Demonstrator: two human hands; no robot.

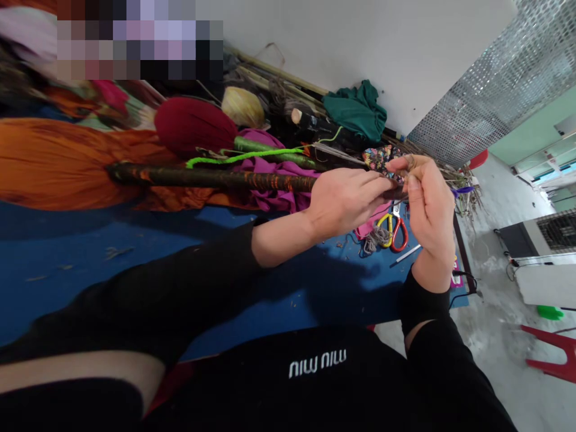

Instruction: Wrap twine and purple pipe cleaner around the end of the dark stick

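A long dark brown stick [216, 178] with orange bands lies across the view, its left end against a large bundle of orange cloth [67, 165]. My left hand [344, 198] is closed round the stick near its right end. Just beyond it, my right hand [427, 204] is closed in a pinch beside the stick's end; what lies between its fingertips is too small to make out. Behind the stick run a bright green fuzzy cord [243, 158] and a purple cloth [265, 192]. A flowered cloth [378, 159] shows behind my fingers.
On the blue table [288, 300] lie scissors [398, 235] with red and yellow handles, grey yarn [377, 239] and a thin white rod [408, 254]. Farther back are a dark red wrapped bundle [195, 126], a green cloth [357, 111] and several sticks. A red stool [551, 348] stands right.
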